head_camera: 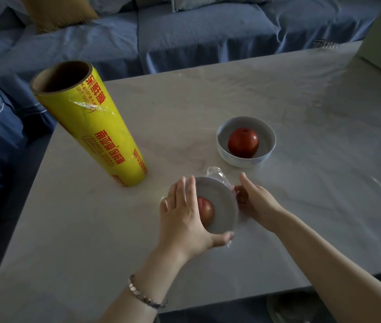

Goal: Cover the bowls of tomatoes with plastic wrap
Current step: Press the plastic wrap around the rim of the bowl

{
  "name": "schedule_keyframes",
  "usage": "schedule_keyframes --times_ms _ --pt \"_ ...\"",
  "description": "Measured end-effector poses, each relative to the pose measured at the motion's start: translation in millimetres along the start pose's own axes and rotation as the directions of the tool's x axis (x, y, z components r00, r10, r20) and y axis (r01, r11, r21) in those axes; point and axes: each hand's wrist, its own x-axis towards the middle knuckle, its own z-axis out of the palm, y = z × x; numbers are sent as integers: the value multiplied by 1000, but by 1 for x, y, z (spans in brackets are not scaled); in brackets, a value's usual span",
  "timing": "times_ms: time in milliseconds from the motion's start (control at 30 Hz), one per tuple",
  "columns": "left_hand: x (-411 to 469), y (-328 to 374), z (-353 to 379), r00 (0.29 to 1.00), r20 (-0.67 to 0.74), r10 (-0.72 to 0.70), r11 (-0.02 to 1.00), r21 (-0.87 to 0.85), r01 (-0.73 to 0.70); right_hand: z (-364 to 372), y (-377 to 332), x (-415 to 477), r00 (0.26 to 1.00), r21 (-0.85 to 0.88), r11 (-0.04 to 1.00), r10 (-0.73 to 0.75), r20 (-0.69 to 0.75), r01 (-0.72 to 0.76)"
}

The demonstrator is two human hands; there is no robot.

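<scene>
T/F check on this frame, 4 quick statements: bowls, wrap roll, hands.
1. The far bowl has wrap over it. False: it is uncovered, its tomato bare.
2. The yellow wrap roll stands on end on the table. True.
3. Both hands are on the near bowl. True: left hand, right hand.
4. The near bowl is empty. False: it holds a tomato.
</scene>
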Motion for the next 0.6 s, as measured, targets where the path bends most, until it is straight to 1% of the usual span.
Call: schedule_keyframes --times_ms 100,167,200,267,333,367,433,500,533,600 --pt "-3 11 5 984 -89 -156 984 -99 148 -4 7 -5 990 -120 988 -88 113 102" --pt "-4 16 5 970 -119 -211 972 -131 195 -3 8 -6 987 -240 961 -111 119 137" --pt "-5 16 5 971 -108 -215 971 -125 201 -3 8 -6 987 -288 947 -114 114 142" --pt "-4 11 2 981 -36 -188 977 -104 183 -4 5 -5 987 -312 940 -111 113 141" --pt "0 2 -5 989 55 -134 987 -84 139 -5 3 -4 987 -251 961 -80 140 113" --pt "3 -3 -9 992 94 -90 994 -51 95 -6 1 -5 986 -244 965 -58 157 96" --pt "10 -10 -14 986 164 21 999 44 -29 -6 -3 -7 988 -298 950 -50 145 92" --pt "17 -13 -16 973 208 103 988 91 -124 -6 -11 -11 990 -316 939 -115 77 134" --pt "19 -14 -16 970 208 129 983 101 -152 -7 -16 -15 988 -278 948 -149 43 155" --pt "21 -13 -14 973 168 156 978 115 -177 -8 -25 -23 982 -125 974 -187 19 188"
